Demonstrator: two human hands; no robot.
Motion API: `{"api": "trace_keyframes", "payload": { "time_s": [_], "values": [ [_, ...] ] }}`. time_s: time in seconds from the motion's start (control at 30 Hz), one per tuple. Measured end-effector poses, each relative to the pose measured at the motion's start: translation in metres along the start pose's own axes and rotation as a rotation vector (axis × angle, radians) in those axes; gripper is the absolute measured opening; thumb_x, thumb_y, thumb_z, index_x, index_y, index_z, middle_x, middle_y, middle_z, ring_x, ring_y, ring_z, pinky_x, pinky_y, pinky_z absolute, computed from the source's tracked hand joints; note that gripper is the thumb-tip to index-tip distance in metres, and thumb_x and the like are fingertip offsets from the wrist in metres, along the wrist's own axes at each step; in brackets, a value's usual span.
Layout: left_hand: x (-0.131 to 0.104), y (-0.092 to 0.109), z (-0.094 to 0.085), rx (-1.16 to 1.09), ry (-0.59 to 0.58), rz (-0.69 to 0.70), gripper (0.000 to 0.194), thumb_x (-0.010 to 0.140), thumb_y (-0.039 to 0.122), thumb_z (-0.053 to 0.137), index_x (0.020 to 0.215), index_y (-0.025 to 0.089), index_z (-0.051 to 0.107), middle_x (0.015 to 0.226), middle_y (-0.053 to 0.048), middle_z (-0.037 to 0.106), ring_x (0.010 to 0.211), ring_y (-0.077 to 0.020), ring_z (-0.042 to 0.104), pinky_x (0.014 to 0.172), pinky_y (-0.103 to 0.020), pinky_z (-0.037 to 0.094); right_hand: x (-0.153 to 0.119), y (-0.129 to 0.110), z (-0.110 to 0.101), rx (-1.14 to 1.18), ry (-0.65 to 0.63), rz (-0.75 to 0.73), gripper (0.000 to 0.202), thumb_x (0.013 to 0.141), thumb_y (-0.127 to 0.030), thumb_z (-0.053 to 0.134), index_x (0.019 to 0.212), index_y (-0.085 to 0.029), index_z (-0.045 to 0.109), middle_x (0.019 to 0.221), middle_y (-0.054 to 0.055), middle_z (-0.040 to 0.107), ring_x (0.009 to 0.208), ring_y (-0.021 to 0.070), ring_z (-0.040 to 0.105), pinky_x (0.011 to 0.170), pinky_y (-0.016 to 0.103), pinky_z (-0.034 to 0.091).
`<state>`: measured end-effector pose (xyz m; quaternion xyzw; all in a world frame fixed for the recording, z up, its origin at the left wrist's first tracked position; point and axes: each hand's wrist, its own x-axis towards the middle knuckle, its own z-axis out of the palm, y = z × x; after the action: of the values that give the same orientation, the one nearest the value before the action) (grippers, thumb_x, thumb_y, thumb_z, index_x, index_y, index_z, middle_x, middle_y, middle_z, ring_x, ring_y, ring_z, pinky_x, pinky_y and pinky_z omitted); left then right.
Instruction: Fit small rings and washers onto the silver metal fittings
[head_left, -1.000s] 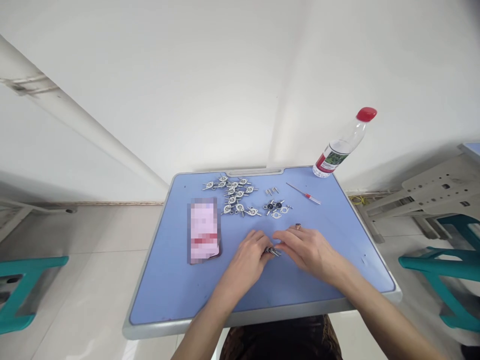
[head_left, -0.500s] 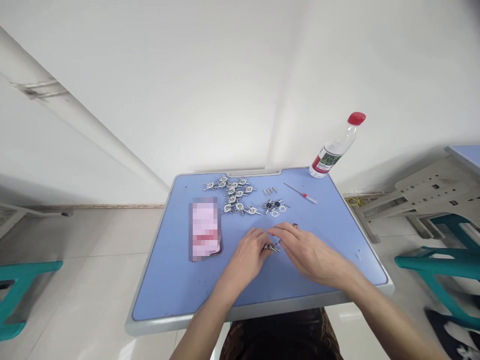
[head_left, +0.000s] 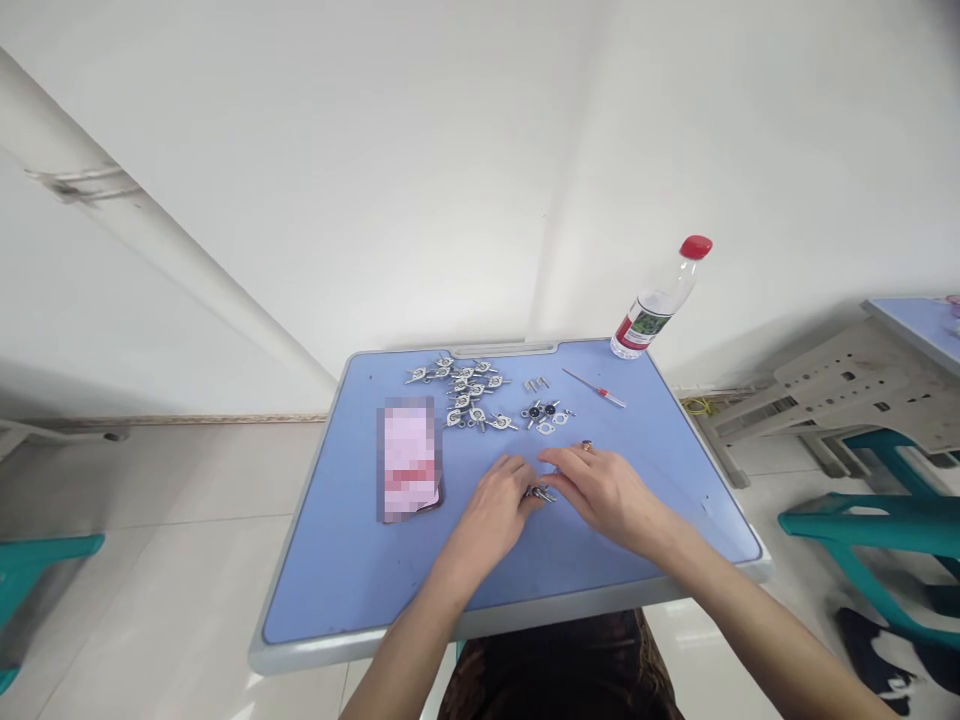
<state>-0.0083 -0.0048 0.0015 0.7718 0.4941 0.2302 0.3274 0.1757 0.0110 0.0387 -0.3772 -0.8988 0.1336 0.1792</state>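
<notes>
My left hand (head_left: 491,505) is closed on a small metal lock-like part (head_left: 541,493), whose silvery end sticks out past the fingertips just above the table. My right hand (head_left: 600,490) hovers close by on the right, fingers bent and thumb a little apart from the forefinger. A ring sits on one of its fingers. Beyond the hands lie several similar metal parts with oval plates (head_left: 469,385) in a cluster. To their right are black-centred round pieces (head_left: 541,410), flat oval plates (head_left: 545,428) and small metal pins (head_left: 536,384).
A phone-like item (head_left: 409,460), blurred out, rests left on the blue table (head_left: 337,570). A thin screwdriver (head_left: 596,388) with a red and clear handle lies at the back right, near a red-capped bottle (head_left: 645,320). Green stools (head_left: 862,515) stand beside the table.
My right hand has drawn slightly away from the metal part, with thumb and forefinger more apart. The left hand keeps its hold. The whole view has shifted a little.
</notes>
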Motion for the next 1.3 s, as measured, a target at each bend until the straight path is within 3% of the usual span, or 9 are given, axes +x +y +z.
{"api": "trace_keyframes", "payload": {
  "time_s": [0.2,0.43,0.63,0.73,0.9,1.0,1.1,1.2,1.3],
  "values": [
    [-0.001,0.0,0.0,0.007,0.0,0.009,0.01,0.087,0.012,0.055,0.086,0.02,0.059,0.087,-0.001,0.057,0.088,-0.0205,0.053,0.077,-0.035,0.044,-0.001,-0.004,0.0,0.173,-0.043,-0.006,0.023,0.098,-0.016,0.038,0.117,-0.019,0.05,0.105,0.009,0.062,0.09,0.0187,0.06,0.075,0.032,0.05],
    [-0.001,0.001,0.001,0.149,0.01,-0.024,0.005,0.084,0.017,0.061,0.087,0.02,0.058,0.093,-0.002,0.058,0.091,-0.0218,0.054,0.078,-0.036,0.044,-0.022,0.007,-0.002,0.194,0.18,0.146,0.022,0.097,-0.015,0.035,0.111,-0.018,0.051,0.083,0.004,0.064,0.073,0.0155,0.059,0.068,0.028,0.044],
    [-0.001,0.005,-0.001,0.24,0.014,-0.088,0.029,0.074,0.043,0.074,0.082,0.019,0.058,0.087,-0.002,0.061,0.086,-0.024,0.055,0.072,-0.035,0.041,-0.041,0.004,0.016,-0.117,-0.153,0.211,0.018,0.092,-0.018,0.044,0.098,-0.019,0.061,0.065,0.001,0.064,0.057,0.0166,0.058,0.053,0.027,0.028],
    [-0.005,0.007,-0.009,0.193,-0.035,-0.109,0.022,0.079,0.041,0.067,0.078,0.02,0.061,0.08,-0.001,0.062,0.081,-0.0213,0.056,0.069,-0.033,0.04,-0.04,-0.001,0.024,-0.177,-0.263,0.245,0.022,0.092,-0.015,0.044,0.104,-0.019,0.061,0.065,0.002,0.065,0.057,0.0169,0.06,0.051,0.027,0.023],
    [-0.011,0.003,-0.023,0.076,-0.271,-0.061,0.009,0.08,0.027,0.063,0.073,0.023,0.065,0.07,0.005,0.062,0.069,-0.0154,0.056,0.072,-0.031,0.039,-0.033,0.005,0.027,-0.139,-0.252,0.24,0.027,0.093,-0.014,0.042,0.113,-0.023,0.058,0.07,0.001,0.068,0.06,0.0164,0.063,0.053,0.026,0.024],
    [-0.01,0.005,-0.024,0.058,-0.138,-0.061,0.003,0.08,0.022,0.064,0.082,0.024,0.064,0.087,0.002,0.064,0.086,-0.0188,0.057,0.079,-0.033,0.042,-0.034,0.014,0.024,-0.145,-0.242,0.274,0.026,0.093,-0.016,0.045,0.116,-0.021,0.056,0.068,0.001,0.067,0.06,0.0176,0.063,0.053,0.026,0.024],
    [-0.008,0.01,-0.017,0.065,-0.054,0.038,0.025,0.079,0.021,0.067,0.102,0.027,0.06,0.111,-0.001,0.057,0.106,-0.0213,0.052,0.091,-0.037,0.041,-0.042,0.019,0.017,-0.11,-0.235,0.309,0.024,0.092,-0.02,0.048,0.115,-0.02,0.054,0.066,0.0,0.066,0.063,0.0193,0.064,0.055,0.026,0.028],
    [-0.005,0.015,-0.005,0.152,-0.089,0.1,0.036,0.076,0.027,0.074,0.107,0.026,0.057,0.111,-0.002,0.055,0.104,-0.0232,0.051,0.09,-0.04,0.041,-0.05,0.018,0.013,-0.079,-0.238,0.308,0.023,0.091,-0.022,0.052,0.114,-0.021,0.053,0.068,-0.001,0.067,0.064,0.0199,0.065,0.057,0.026,0.03],
    [-0.002,0.017,0.009,0.297,-0.079,0.109,0.029,0.077,0.028,0.073,0.099,0.022,0.055,0.101,-0.003,0.057,0.095,-0.0242,0.053,0.083,-0.04,0.042,-0.053,0.014,0.016,-0.124,-0.241,0.298,0.022,0.09,-0.02,0.054,0.112,-0.018,0.053,0.071,0.001,0.068,0.065,0.0207,0.065,0.055,0.026,0.027]
  ]
}}
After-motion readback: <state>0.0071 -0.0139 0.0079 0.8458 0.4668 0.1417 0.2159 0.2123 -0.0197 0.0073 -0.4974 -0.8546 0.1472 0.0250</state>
